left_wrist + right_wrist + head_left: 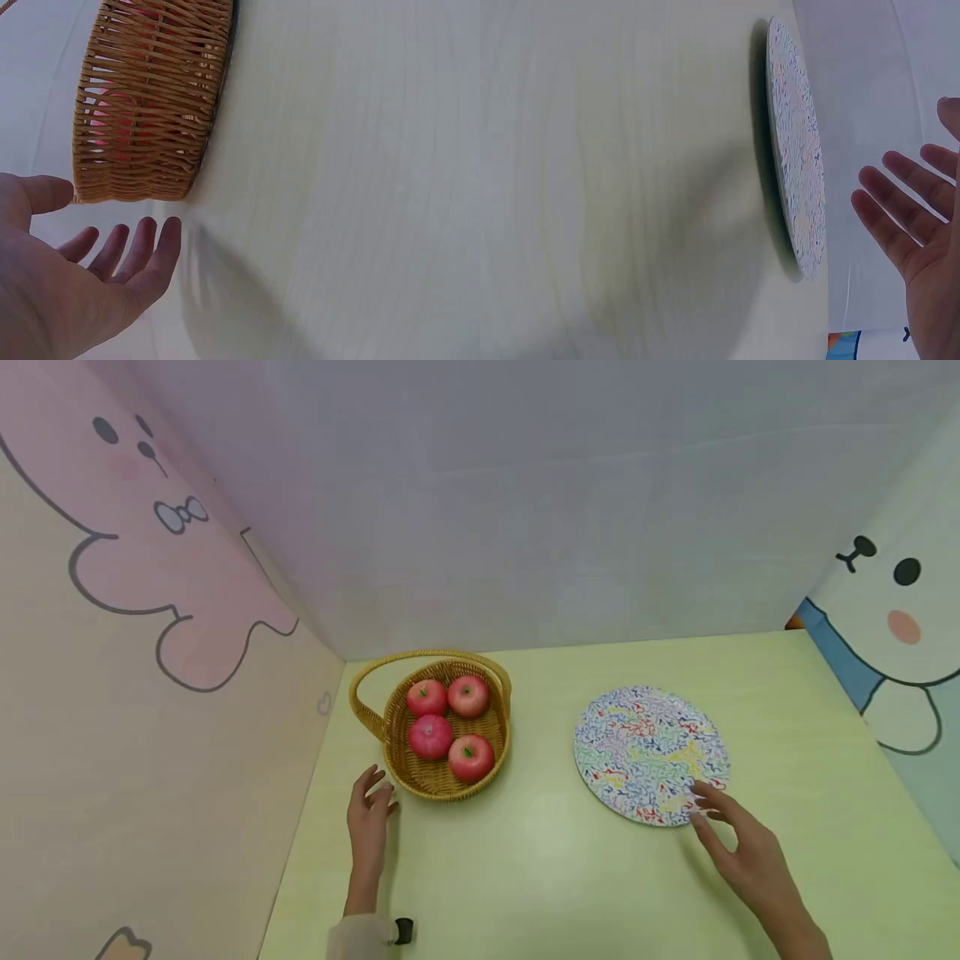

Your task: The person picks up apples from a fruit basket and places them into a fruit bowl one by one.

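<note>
A woven basket (pixel 447 793) with a tall hooped handle stands at the left of the table, holding several red fruits, among them an apple (pixel 471 757) and a darker, purplish-red round fruit (pixel 431 737). My left hand (pixel 369 818) is just beside the basket's near left side; in the left wrist view its loosely bent fingers (pixel 154 262) are apart from the wicker. On the right lies a round board (pixel 651 756) with a multicoloured squiggle pattern. My right hand (pixel 750 852) hovers over the board's near right edge, thumb and fingers spread, holding nothing.
The pale yellow-green table (pixel 540 877) meets a plain back wall (pixel 570 510). Side panels with cartoon animals, a pink one (pixel 202 602) at left and a white one (pixel 915 635) at right, enclose it. A small black object (pixel 404 931) sits by my left sleeve.
</note>
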Tool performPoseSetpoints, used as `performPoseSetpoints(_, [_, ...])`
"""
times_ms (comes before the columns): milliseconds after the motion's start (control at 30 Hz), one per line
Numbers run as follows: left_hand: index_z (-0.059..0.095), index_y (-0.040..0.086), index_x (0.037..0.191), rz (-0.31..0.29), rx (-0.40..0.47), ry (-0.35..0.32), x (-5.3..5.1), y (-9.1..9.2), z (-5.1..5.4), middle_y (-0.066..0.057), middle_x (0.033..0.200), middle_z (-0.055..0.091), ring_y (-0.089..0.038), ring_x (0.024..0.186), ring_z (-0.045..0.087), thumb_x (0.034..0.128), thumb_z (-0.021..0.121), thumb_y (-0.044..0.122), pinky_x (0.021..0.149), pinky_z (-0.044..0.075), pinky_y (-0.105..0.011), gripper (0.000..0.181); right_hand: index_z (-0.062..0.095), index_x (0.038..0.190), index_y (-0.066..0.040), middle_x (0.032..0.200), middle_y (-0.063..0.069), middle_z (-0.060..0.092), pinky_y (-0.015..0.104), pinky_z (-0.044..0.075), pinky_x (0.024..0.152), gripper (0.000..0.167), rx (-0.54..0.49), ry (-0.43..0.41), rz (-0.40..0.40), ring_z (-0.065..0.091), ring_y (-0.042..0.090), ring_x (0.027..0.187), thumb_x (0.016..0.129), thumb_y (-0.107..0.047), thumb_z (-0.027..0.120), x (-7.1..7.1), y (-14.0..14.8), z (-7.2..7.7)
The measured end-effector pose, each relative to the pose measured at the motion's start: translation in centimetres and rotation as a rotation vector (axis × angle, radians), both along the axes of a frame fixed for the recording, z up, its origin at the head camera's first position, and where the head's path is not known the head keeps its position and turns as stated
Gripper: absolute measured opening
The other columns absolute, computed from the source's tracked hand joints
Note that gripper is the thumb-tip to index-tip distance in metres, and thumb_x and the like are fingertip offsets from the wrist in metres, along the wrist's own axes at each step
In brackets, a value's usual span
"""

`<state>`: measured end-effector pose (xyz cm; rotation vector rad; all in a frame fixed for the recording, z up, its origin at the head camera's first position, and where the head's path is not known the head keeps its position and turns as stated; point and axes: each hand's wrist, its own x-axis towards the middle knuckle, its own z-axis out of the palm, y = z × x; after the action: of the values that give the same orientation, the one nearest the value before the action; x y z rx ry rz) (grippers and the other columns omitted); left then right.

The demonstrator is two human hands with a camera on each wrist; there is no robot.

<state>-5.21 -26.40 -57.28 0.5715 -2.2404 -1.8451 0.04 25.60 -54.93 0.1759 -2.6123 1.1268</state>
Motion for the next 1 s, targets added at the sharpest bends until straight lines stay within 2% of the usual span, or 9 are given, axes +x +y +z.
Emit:
performPoseSetpoints(100, [0.041,0.009,0.158,0.006,0.089,-0.017,-0.4,0.3,0.1,-0.015,0.152,0.050,-0.012,0.111,0.064,0.1086,0.058,0.023,0.086,0.064,-0.029,0.055,0.061,0.146,-0.018,0.122,0.012,0.074,-0.004,0.036,0.098,0.059,-0.017,0.020,0.020,0.059,-0.015,0.105,0.092,-0.001,0.077,-0.4,-0.9,0.1])
performPoseSetpoints(267, [0.040,0.010,0.159,0.026,0.175,-0.032,-0.9,0.8,0.2,-0.014,0.149,0.049,-0.011,0.111,0.066,0.1087,0.057,0.021,0.085,0.066,-0.036,0.054,0.061,0.146,-0.018,0.125,0.001,0.073,-0.001,0.042,0.096,0.063,-0.038,0.039,0.071,0.066,-0.005,0.104,0.089,0.003,0.078,-0.7,-1.9,0.1])
performPoseSetpoints(467, [0.047,0.011,0.156,0.036,0.233,-0.032,-1.5,1.5,0.3,-0.016,0.145,0.049,-0.020,0.114,0.062,0.1080,0.059,0.022,0.076,0.067,-0.039,0.050,0.060,0.145,-0.013,0.128,0.012,0.072,0.002,0.047,0.094,0.064,-0.045,0.069,0.121,0.070,0.007,0.103,0.087,0.006,0.078,-0.8,-2.9,0.5])
performPoseSetpoints(633, [0.050,0.008,0.153,0.075,0.264,-0.035,-1.9,2.0,0.6,-0.013,0.138,0.049,-0.025,0.114,0.061,0.1058,0.064,0.024,0.073,0.067,-0.045,0.053,0.061,0.144,-0.013,0.129,0.012,0.072,0.001,0.045,0.095,0.059,-0.057,0.041,0.129,0.069,0.016,0.103,0.090,0.000,0.079,-1.3,-4.3,0.7])
performPoseSetpoints(767, [0.051,0.008,0.152,0.094,0.269,-0.057,-2.1,2.1,0.8,-0.011,0.135,0.050,-0.027,0.114,0.061,0.1054,0.064,0.021,0.073,0.067,-0.045,0.050,0.061,0.144,-0.013,0.128,0.013,0.071,0.001,0.044,0.096,0.060,-0.082,0.043,0.168,0.068,0.011,0.106,0.089,0.001,0.079,-1.6,-5.4,0.7])
performPoseSetpoints(900, [0.051,0.008,0.152,0.105,0.285,-0.082,-2.2,2.1,1.0,-0.012,0.134,0.049,-0.027,0.116,0.059,0.1050,0.065,0.018,0.074,0.067,-0.044,0.050,0.059,0.145,-0.011,0.134,0.013,0.068,0.004,0.047,0.098,0.063,-0.116,0.058,0.237,0.063,0.000,0.114,0.088,0.004,0.079,-2.1,-6.5,0.5])
performPoseSetpoints(1000, [0.051,0.008,0.153,0.121,0.296,-0.105,-2.1,2.2,1.2,-0.012,0.136,0.049,-0.028,0.118,0.059,0.1050,0.064,0.018,0.076,0.067,-0.044,0.050,0.059,0.145,-0.010,0.137,0.012,0.066,0.006,0.048,0.100,0.062,-0.142,0.067,0.280,0.060,-0.002,0.118,0.088,0.005,0.079,-2.7,-7.3,0.4])
